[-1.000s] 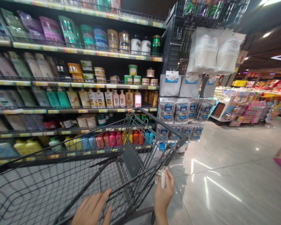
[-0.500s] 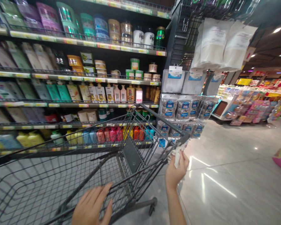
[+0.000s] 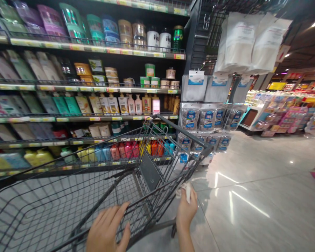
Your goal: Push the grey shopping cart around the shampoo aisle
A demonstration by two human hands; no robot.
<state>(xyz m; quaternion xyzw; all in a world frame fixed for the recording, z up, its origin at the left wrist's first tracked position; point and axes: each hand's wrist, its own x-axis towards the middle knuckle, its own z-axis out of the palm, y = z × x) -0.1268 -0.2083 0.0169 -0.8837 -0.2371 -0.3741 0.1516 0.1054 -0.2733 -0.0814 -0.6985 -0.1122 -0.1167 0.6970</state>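
A dark grey wire shopping cart [image 3: 148, 172] stands across my front, its handle [image 3: 194, 140] at the right. On the near top rim of the cart lies my left hand [image 3: 106, 229], fingers stretched out and the thumb apart. My right hand [image 3: 187, 210] is closed around a crumpled white tissue [image 3: 188, 193], close to the cart's near side below the handle. Part of the tissue sticks out past the fingers. Through the wires the cart basket shows only floor. The fingertips of my right hand are partly hidden by the tissue.
Behind the cart runs a tall shelf [image 3: 105, 87] of bottles, tubs and jars. Grey packs [image 3: 190, 117] and white bags [image 3: 240, 38] hang at its right end. Glossy floor [image 3: 252, 175] stretches right, toward a display of packaged goods [image 3: 286, 115].
My right hand, with the tissue, has moved down and left from the handle to the cart's near side. My left hand has shifted slightly right in view, still on the rim.
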